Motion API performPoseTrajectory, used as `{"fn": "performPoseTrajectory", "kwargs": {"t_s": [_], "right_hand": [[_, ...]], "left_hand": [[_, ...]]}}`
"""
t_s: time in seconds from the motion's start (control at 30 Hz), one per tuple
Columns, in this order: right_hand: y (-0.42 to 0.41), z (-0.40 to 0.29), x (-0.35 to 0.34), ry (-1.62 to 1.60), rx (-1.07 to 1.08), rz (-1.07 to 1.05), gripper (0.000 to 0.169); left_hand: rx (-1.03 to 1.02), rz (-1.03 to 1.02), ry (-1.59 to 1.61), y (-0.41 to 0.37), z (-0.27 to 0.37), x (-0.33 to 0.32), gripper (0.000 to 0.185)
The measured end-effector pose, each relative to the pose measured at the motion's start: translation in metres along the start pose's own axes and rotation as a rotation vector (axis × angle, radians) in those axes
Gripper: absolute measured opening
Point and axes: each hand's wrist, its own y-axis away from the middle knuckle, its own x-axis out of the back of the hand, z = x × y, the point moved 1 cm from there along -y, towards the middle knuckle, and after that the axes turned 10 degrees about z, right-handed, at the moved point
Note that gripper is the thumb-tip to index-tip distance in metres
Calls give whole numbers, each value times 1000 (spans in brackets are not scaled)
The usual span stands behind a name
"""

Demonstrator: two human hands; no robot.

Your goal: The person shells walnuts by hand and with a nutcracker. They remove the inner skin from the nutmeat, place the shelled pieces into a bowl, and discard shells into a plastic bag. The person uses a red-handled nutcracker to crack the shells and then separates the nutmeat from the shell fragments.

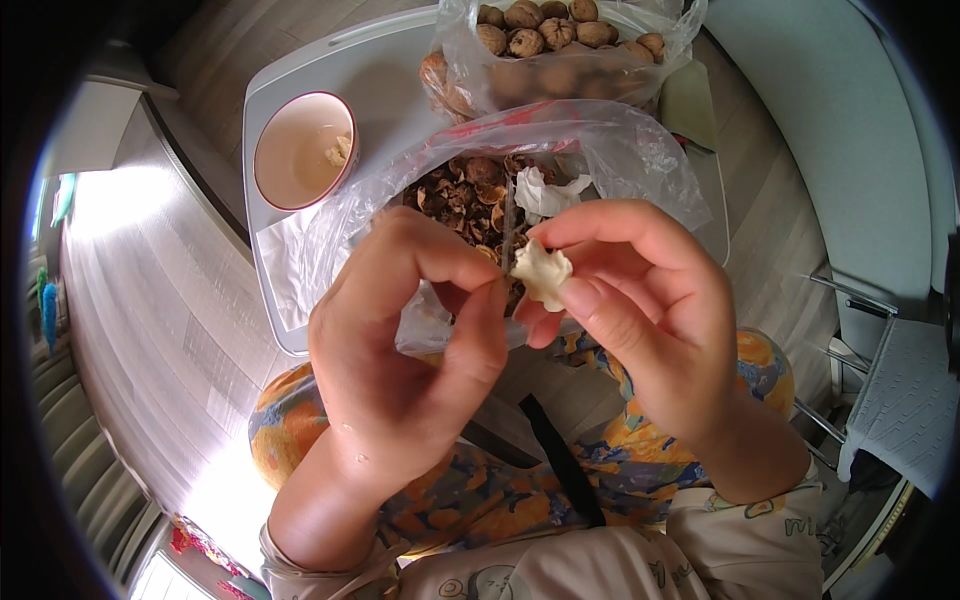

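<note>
Between the thumb and fingers of my right hand (652, 315) is a pale, peeled-looking piece of walnut kernel (541, 274). The thumb and forefinger of my left hand (409, 337) are pinched together right at the kernel's left edge. Any scrap of skin between those fingertips is too small to make out. Below both hands lies an open clear plastic bag (637, 161) containing broken walnut shells (457, 202) and a crumpled white tissue (546, 193). A red-rimmed bowl (296, 161) at the upper left holds liquid, with pale kernel pieces (339, 151) in it.
At the back of the grey tray table (390, 90) stands another plastic bag with whole walnuts (556, 34). White paper (283, 277) lies under the shell bag's left side. A green flat object (688, 105) is at the right. A metal-framed seat (900, 382) stands farther right.
</note>
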Motion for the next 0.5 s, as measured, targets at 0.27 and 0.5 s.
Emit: {"fn": "performPoseTrajectory", "kwargs": {"t_s": [0.27,0.5], "right_hand": [[-3,2,0,-228,-223,-20,29],[-4,3,4,-332,-308,-106,28]], "left_hand": [[46,-22,45,0,-1,1,6],[-1,-44,35,-2,-1,4,8]]}}
